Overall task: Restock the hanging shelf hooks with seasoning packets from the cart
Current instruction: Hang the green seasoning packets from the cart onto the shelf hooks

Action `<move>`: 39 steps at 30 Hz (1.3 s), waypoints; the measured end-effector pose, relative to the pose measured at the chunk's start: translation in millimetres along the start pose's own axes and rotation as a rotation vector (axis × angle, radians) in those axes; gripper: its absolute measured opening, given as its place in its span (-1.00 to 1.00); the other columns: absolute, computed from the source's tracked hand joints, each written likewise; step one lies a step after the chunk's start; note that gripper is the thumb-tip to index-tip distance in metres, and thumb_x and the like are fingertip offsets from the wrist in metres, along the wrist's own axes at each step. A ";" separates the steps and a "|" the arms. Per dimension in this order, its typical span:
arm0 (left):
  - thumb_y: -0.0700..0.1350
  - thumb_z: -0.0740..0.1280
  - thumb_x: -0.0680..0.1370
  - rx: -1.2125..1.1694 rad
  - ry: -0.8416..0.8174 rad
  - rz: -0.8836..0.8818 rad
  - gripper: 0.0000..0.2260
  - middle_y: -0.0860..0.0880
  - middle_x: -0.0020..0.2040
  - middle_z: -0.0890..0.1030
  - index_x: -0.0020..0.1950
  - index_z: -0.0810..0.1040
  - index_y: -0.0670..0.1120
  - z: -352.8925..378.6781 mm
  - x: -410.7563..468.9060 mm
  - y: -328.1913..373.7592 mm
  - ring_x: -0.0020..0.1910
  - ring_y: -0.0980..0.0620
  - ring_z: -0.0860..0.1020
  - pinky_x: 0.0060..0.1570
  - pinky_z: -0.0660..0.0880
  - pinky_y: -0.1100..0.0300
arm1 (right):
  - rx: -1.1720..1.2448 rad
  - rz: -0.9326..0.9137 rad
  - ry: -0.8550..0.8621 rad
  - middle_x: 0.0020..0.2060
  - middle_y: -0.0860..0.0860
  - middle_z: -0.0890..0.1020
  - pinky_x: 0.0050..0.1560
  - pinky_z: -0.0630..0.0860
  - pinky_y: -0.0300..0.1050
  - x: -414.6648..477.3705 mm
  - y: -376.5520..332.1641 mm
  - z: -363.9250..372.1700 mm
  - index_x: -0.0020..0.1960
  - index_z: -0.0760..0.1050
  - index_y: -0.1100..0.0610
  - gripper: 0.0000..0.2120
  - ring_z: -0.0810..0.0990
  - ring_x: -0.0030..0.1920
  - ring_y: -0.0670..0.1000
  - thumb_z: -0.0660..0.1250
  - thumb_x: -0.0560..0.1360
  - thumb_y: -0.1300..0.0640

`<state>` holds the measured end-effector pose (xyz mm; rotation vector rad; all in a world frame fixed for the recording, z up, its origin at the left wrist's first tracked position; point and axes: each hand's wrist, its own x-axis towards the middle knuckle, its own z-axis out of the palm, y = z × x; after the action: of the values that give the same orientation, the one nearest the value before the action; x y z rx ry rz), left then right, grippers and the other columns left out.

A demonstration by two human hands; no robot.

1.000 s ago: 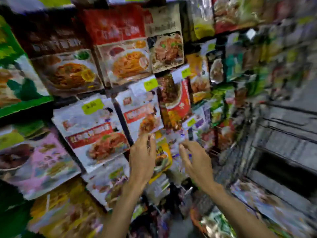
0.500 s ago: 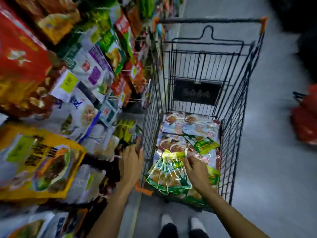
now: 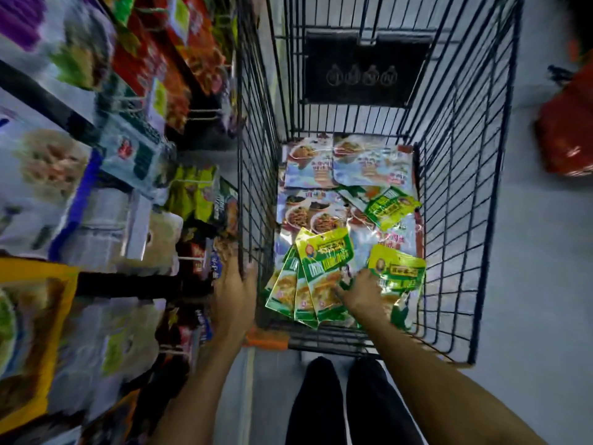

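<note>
1. A black wire shopping cart [image 3: 462, 187] fills the middle, seen from above. Its walls are grids of thin metal rods, and an orange plastic bumper [image 3: 264, 339] caps its near left corner
2. A flat black placard [image 3: 362, 72] hangs on the cart's far wall. It carries four faint outlined marks that cannot be read
3. The right hand [image 3: 364, 295] is inside the cart. Its fingers are bent and closed on the lower edge of a fan of glossy green-and-yellow seasoning packets [image 3: 321, 274]. These are flat, shiny pouches with a food photo, a small round portrait logo and yellow lettering too blurred to read. The fan tilts up at the near end of the cart floor
4. A single crinkled green packet [image 3: 398, 271] lies just beside that hand, on its right. A second loose green packet [image 3: 390, 205] lies farther in, near the right wall
5. Pale blue-and-white glossy packets [image 3: 353, 162] lie flat over the cart floor, printed with bowls of noodles. Their red lettering is illegible
6. The left hand [image 3: 232, 293] lies over the cart's top rail by the near left corner, fingers stretched nearly straight and holding nothing
7. At the left, blurred hanging shelf packets [image 3: 138, 152] overlap in rows of purple, red, yellow and white
8. A blurred red object [image 3: 568, 133] sits on the smooth grey floor [image 3: 529, 284] to the right of the cart
</note>
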<state>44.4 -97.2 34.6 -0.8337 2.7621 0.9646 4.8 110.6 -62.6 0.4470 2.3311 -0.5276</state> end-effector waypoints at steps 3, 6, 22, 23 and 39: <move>-0.10 0.18 0.64 -0.063 0.036 0.014 -0.65 -0.28 0.26 0.51 0.35 0.44 -0.28 1.9 -3.8 -3.2 0.20 -0.25 0.49 0.14 0.42 0.00 | -0.056 0.091 0.011 0.43 0.29 0.23 0.33 0.35 0.11 0.1 -11.4 9.6 0.51 -0.02 0.32 -0.02 0.29 0.41 0.26 0.38 0.43 -0.24; -0.15 0.17 0.64 -0.110 0.049 0.023 -0.74 -0.21 0.09 0.57 0.25 0.50 -0.24 2.2 -4.2 -2.7 0.07 -0.22 0.54 0.02 0.46 0.01 | 0.022 0.170 0.014 0.43 0.27 0.24 0.34 0.32 0.16 3.6 -16.0 13.1 0.51 0.01 0.26 0.02 0.27 0.42 0.25 0.47 0.35 -0.22; -0.16 0.18 0.64 -0.102 0.056 0.074 -0.82 -0.14 -0.30 0.53 0.02 0.51 -0.23 -2.7 -4.7 -2.7 -0.35 -0.06 0.48 -0.35 0.41 0.04 | 0.014 0.101 0.062 0.30 0.18 0.36 0.34 0.26 0.09 11.0 -9.4 9.3 0.31 0.36 0.17 -0.23 0.33 0.35 0.17 0.50 0.29 -0.25; -0.16 0.18 0.64 -0.104 0.052 0.081 -0.82 -0.14 -0.29 0.54 0.03 0.51 -0.23 -2.7 -4.6 -3.2 -0.34 -0.05 0.48 -0.35 0.40 0.05 | 0.005 0.102 0.074 0.28 0.17 0.38 0.33 0.27 0.08 10.5 -8.9 9.9 0.29 0.37 0.16 -0.23 0.34 0.34 0.17 0.50 0.28 -0.26; 0.10 0.33 0.50 -0.333 -0.037 0.035 -0.60 0.07 0.11 0.56 0.26 0.49 -0.07 -55.0 -0.7 35.0 0.08 0.16 0.53 0.08 0.43 0.25 | 1.142 -0.279 -0.272 -0.20 0.00 0.71 -0.21 0.61 -0.13 -81.1 -54.8 -72.9 0.00 0.58 0.15 -0.90 0.68 -0.14 0.04 0.34 0.54 0.14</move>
<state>31.1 -107.2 97.7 -0.7985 2.6305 1.4579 -3.6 85.3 56.5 0.4945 1.6312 -1.9229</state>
